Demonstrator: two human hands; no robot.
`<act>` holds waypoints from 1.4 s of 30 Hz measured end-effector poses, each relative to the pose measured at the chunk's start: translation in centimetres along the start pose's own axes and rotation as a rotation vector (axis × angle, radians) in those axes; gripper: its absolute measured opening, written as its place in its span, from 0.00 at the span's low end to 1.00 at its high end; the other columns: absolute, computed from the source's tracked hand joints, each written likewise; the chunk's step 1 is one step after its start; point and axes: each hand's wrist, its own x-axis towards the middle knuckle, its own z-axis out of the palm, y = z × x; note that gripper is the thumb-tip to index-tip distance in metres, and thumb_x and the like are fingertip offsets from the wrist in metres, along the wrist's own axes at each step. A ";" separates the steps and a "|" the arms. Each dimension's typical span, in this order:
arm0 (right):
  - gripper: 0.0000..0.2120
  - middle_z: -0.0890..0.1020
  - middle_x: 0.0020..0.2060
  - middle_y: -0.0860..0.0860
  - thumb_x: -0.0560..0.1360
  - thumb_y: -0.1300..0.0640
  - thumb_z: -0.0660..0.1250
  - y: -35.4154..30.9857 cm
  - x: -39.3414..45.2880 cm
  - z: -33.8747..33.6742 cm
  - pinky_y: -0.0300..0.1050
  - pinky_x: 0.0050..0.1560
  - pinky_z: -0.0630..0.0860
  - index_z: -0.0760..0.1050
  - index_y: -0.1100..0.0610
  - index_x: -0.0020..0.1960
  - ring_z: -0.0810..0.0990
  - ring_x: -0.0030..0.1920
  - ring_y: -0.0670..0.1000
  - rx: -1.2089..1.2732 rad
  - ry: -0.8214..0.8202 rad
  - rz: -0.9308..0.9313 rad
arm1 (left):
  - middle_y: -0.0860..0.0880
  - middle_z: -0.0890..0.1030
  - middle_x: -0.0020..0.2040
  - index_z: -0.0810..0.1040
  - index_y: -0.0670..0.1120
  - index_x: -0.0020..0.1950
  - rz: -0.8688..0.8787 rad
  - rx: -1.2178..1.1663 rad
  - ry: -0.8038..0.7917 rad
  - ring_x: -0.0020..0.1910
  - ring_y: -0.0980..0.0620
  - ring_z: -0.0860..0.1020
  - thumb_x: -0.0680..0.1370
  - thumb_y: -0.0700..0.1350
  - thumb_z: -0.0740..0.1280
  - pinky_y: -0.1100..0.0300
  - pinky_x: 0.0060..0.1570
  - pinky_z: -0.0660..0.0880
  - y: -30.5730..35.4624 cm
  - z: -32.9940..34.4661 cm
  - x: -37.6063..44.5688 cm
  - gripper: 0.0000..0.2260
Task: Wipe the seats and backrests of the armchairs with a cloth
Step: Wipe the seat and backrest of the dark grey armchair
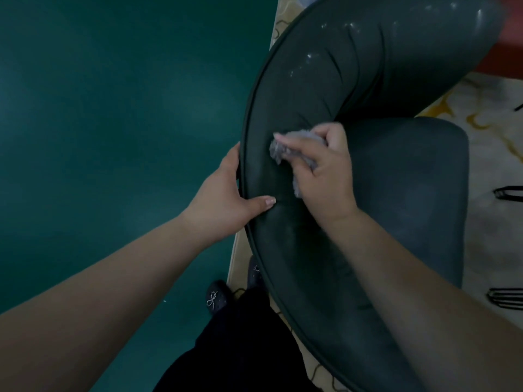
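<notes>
A dark grey-green armchair fills the right half of the view. Its curved backrest [334, 80] sweeps from the top right down to the bottom centre, and the seat cushion [418, 199] lies to its right. My right hand [325, 171] presses a crumpled grey cloth [283, 149] against the inner face of the backrest. My left hand [226, 199] grips the piped outer rim of the backrest, thumb lying over the inner side and fingers hidden behind the rim.
A plain teal wall or floor surface [113, 123] covers the left. A cream carpet with yellow swirls [492, 131] lies under the chair. Black metal furniture legs [506, 192] show at the right edge. My dark trousers and shoes [216, 298] stand below.
</notes>
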 end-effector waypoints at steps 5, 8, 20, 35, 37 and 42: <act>0.15 0.68 0.48 0.54 0.73 0.68 0.68 0.6 -0.4 0.0 0.29 0.55 0.68 0.81 0.53 0.56 0.70 0.51 0.41 0.039 0.014 0.061 | 0.59 0.76 0.63 0.60 0.53 0.75 0.001 0.004 0.006 0.59 0.63 0.75 0.70 0.43 0.75 0.63 0.62 0.72 -0.1 0.1 -0.1 0.38; 0.15 0.69 0.48 0.57 0.73 0.68 0.68 0.3 -3.6 -0.9 0.24 0.50 0.69 0.80 0.54 0.56 0.69 0.50 0.38 0.055 0.022 0.079 | 0.59 0.76 0.63 0.60 0.54 0.75 -0.004 0.010 0.014 0.58 0.65 0.75 0.70 0.44 0.75 0.67 0.58 0.73 -0.1 0.2 -0.2 0.38; 0.14 0.69 0.48 0.48 0.74 0.65 0.69 2.8 -2.7 -0.9 0.29 0.57 0.69 0.79 0.49 0.55 0.73 0.49 0.37 0.208 0.256 0.457 | 0.63 0.72 0.66 0.57 0.56 0.77 -0.015 0.012 0.060 0.60 0.68 0.73 0.68 0.50 0.76 0.65 0.64 0.70 2.0 -0.5 2.1 0.42; 0.14 0.67 0.47 0.52 0.73 0.64 0.70 3.1 7.9 1.3 0.28 0.57 0.66 0.81 0.56 0.57 0.69 0.49 0.41 0.112 0.228 0.157 | 0.61 0.65 0.69 0.49 0.48 0.79 0.038 0.139 0.033 0.56 0.77 0.62 0.66 0.51 0.78 0.88 0.48 0.57 3.7 -2.3 8.1 0.51; 0.14 0.65 0.46 0.47 0.73 0.64 0.69 3.6 9.7 0.8 0.27 0.58 0.65 0.80 0.54 0.58 0.69 0.49 0.39 0.133 0.260 0.249 | 0.63 0.66 0.68 0.50 0.49 0.79 0.046 0.129 -0.009 0.59 0.73 0.66 0.65 0.51 0.79 0.85 0.52 0.61 4.0 -2.8 9.2 0.52; 0.14 0.66 0.46 0.49 0.72 0.62 0.70 2.1 9.5 1.6 0.26 0.54 0.66 0.81 0.54 0.57 0.69 0.48 0.37 0.073 0.129 0.101 | 0.60 0.71 0.69 0.54 0.52 0.78 0.126 0.144 -0.136 0.64 0.66 0.71 0.63 0.53 0.78 0.69 0.64 0.67 4.5 -4.2 11.5 0.50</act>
